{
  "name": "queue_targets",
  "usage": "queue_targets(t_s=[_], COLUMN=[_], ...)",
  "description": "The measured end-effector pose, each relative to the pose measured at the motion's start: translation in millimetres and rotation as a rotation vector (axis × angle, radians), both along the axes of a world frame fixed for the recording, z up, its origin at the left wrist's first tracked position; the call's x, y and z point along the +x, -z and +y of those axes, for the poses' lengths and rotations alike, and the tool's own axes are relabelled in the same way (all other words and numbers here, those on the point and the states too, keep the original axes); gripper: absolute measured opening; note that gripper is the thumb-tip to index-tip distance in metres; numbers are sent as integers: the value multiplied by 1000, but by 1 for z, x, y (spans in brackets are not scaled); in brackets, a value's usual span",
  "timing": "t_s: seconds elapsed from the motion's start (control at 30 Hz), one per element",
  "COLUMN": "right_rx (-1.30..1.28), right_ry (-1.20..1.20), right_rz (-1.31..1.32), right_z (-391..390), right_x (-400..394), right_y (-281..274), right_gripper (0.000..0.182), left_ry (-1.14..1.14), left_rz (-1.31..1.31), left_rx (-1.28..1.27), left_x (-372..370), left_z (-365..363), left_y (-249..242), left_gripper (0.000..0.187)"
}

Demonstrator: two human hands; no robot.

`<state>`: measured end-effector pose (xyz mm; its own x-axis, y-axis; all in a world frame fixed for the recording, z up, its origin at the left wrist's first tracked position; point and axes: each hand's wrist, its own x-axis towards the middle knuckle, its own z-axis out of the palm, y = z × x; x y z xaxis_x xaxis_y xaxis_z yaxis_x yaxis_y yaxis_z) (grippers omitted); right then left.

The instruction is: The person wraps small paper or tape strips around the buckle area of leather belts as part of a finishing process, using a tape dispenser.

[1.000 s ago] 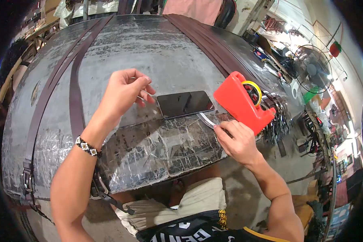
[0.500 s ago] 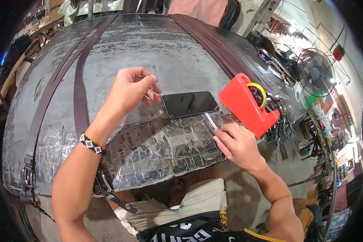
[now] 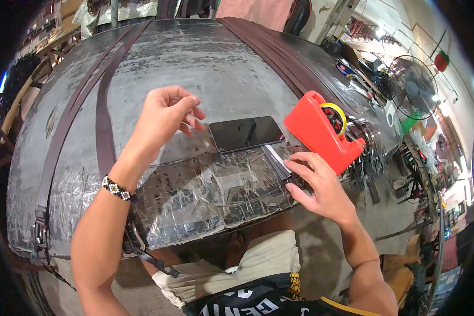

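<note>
My left hand [image 3: 169, 111] is raised over the table, thumb and forefinger pinched together; I cannot tell what is between them. To its right lies a black smartphone [image 3: 246, 134], screen up and dark. My right hand [image 3: 321, 185] is at the table's near edge with thumb and fingers apart. Its fingertips are right beside a short dark strip [image 3: 280, 167] with a white band along it, whose far end reaches the phone's lower edge. Behind that hand stands a red tape dispenser [image 3: 313, 129] with a yellow-rimmed tape roll [image 3: 343, 125].
Long brown straps [image 3: 104, 113] run across the worn, tape-patched table [image 3: 195, 68] on the left, and more brown straps [image 3: 279, 66] on the right. Belt buckles [image 3: 41, 231] hang over the near left edge. A fan [image 3: 412, 87] stands at the right.
My right hand has let go of the dark strip, its thumb and fingers spreading apart as it shifts slightly right. The left hand keeps its pinch, almost unmoved.
</note>
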<state>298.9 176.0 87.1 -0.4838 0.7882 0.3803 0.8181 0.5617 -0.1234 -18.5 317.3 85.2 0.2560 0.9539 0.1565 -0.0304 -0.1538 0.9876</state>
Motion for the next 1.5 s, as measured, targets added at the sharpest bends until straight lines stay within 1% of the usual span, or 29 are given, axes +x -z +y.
queue_targets(t_s=[0.13, 0.23, 0.33, 0.43, 0.47, 0.57, 0.67, 0.77, 0.87, 0.97, 1.07, 1.17, 1.27, 1.37, 1.47, 1.5], right_rx=[-5, -62, -34, -267, -208, -376, -404, -428, -431, -408, -443, -439, -436, -443, -464, -466], right_ry=[-5, -23, 27, 323, 327, 421, 442, 447, 428, 349, 371, 380, 371, 392, 395, 386], right_rz=[17, 133, 232, 441, 511, 330, 310, 279, 290, 298, 312, 315, 337, 328, 363, 410], right_z=[2, 5, 8, 14, 22, 30, 37, 38, 36, 38, 37, 38, 36, 32, 27, 25], right_x=[3, 5, 1, 0, 0, -4, -7, -11, -14, -11, -13, -9, -7, -6, -3, -1], right_y=[4, 3, 1, 1, 9, -2, -2, -4, -5, 1, -4, -4, -5, -13, -19, -20], right_gripper=[44, 40, 29, 18, 24, 32, 39, 40, 39, 30, 28, 32, 26, 32, 31, 28], left_ry=[6, -3, -7, -13, -10, -4, -3, -3, 5, 7, 11, 9, 6, -3, -13, -15], left_rz=[-1, 13, 20, 26, 29, 33, 32, 29, 35, 40, 40, 40, 51, 42, 39, 41], left_rx=[12, 4, 1, 6, 6, 1, 0, -9, -12, -15, -12, -10, -9, -21, 8, 26], left_x=[-1, -1, 0, 0, 1, 1, 0, -1, 0, 1, 0, 0, 0, 0, -3, -4], left_z=[1, 1, 1, -1, 0, 0, 1, 1, 1, 0, 1, 2, 2, -1, 1, 2], left_y=[1, 0, 0, -1, -1, 1, -1, 1, 1, 1, 1, 3, 0, -2, -1, 0], left_gripper=[19, 19, 19, 19, 19, 18, 18, 18, 17, 17, 17, 18, 18, 18, 18, 18])
